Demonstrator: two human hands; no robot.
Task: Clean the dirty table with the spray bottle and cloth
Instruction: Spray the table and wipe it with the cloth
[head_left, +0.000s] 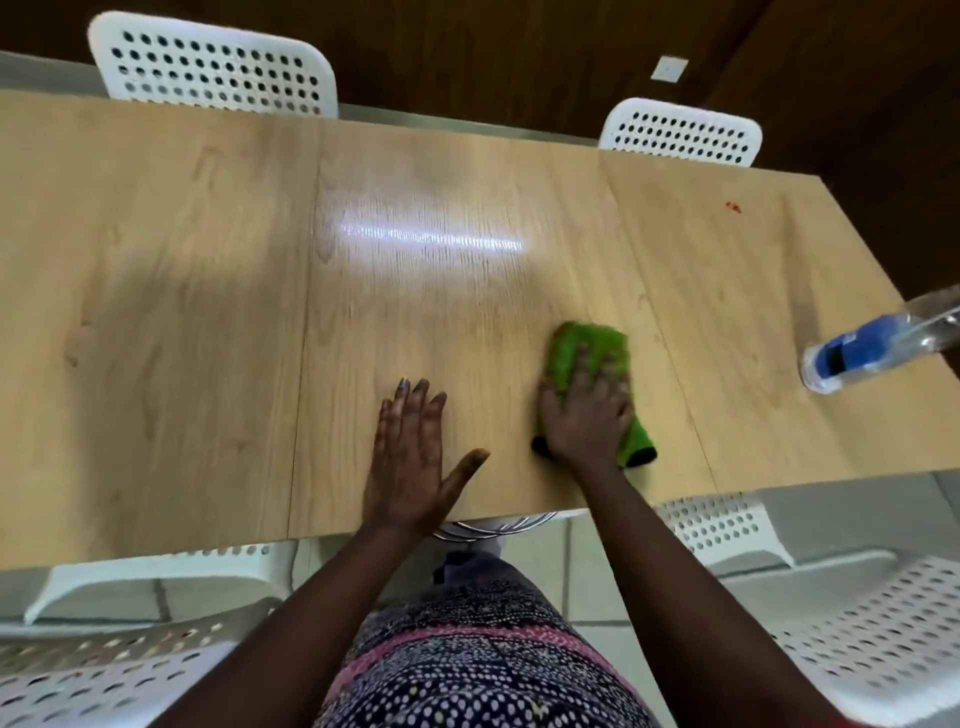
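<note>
Head view: a green cloth (589, 374) is seen pressed flat on the wooden tabletop (208, 260), close to its near edge. It is covered by the right hand (584, 410), whose fingers (582, 382) are spread wide over the fabric, pinning it rather than gripping it. To the left of the cloth, the left hand (410, 457) is laid palm-down on bare wood, fingers extended and nothing held. Well to the right of the cloth, a clear spray bottle (878, 348) with a blue label is stood on the tabletop, untouched. Beyond the cloth, toward the far right corner, a small red stain (733, 207) is left. The cloth is judged soft, light and limp, so it is best driven under a flat palm. The bottle is judged rigid and possibly slick, best taken around its neck.
</note>
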